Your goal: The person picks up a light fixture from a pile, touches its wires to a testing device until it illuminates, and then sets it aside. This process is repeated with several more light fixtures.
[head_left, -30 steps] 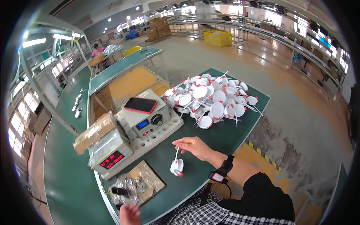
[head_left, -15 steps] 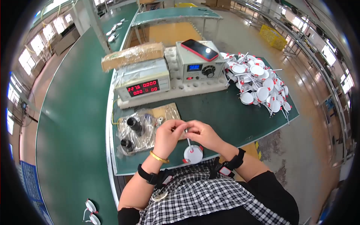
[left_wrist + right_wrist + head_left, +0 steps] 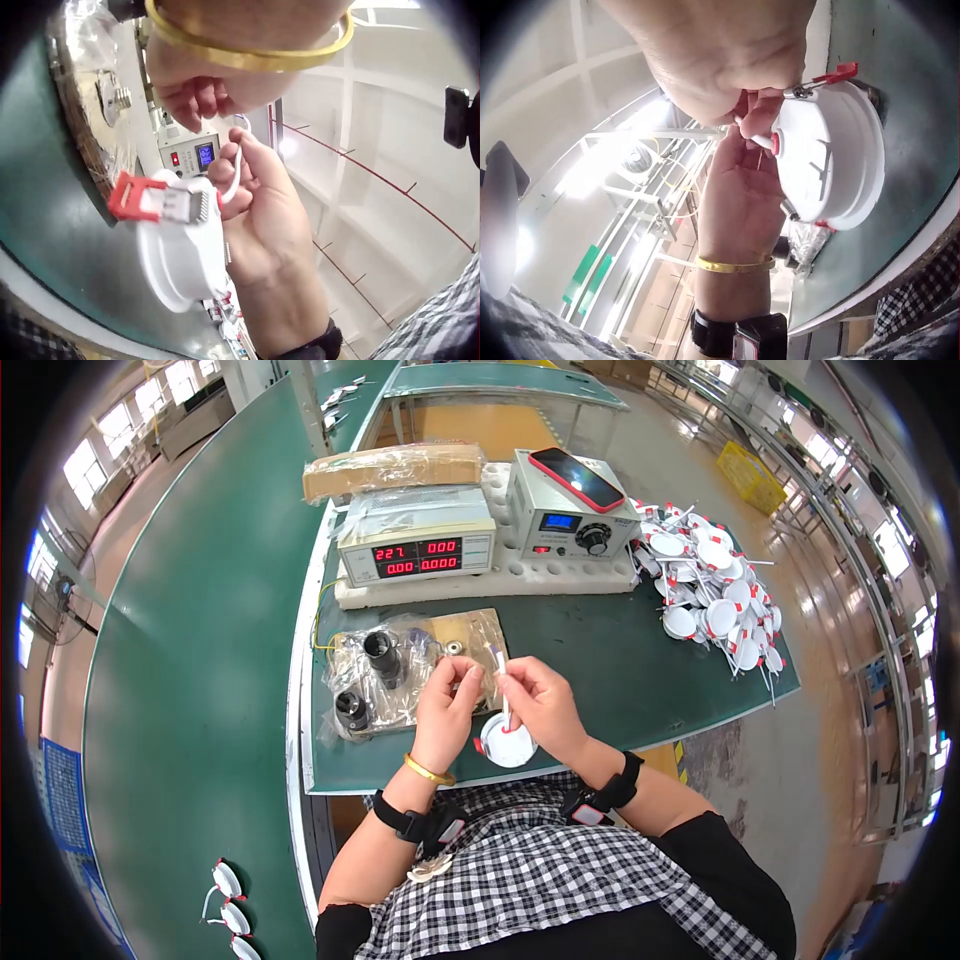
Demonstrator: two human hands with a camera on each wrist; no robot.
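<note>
A round white lamp [image 3: 508, 742] with red clips is at the table's front edge in the head view, its white cable [image 3: 504, 685] rising from it. My right hand [image 3: 545, 710] pinches that cable between thumb and fingers; the cable's tip sticks up past them. Just left of the cable, my left hand [image 3: 445, 700] has loosely curled fingers, with nothing visible in them. The left wrist view shows the lamp [image 3: 180, 247] side-on below my left hand [image 3: 202, 82]. In the right wrist view, the lamp [image 3: 832, 157] is beside the right fingers, which partly hide the left ones.
Black sockets [image 3: 381, 656] stand on a plastic-wrapped board [image 3: 470, 628] at the left. Behind are a red-digit meter [image 3: 415, 550] and a dial box [image 3: 570, 530] with a phone [image 3: 577, 478] on top. Piled lamps [image 3: 720, 585] lie at the right; several more [image 3: 233, 916] are lower left.
The left hand came from the lower left to the cable end, then moved slightly away from it. The right hand has kept hold of the cable. The head view has swung down and round.
</note>
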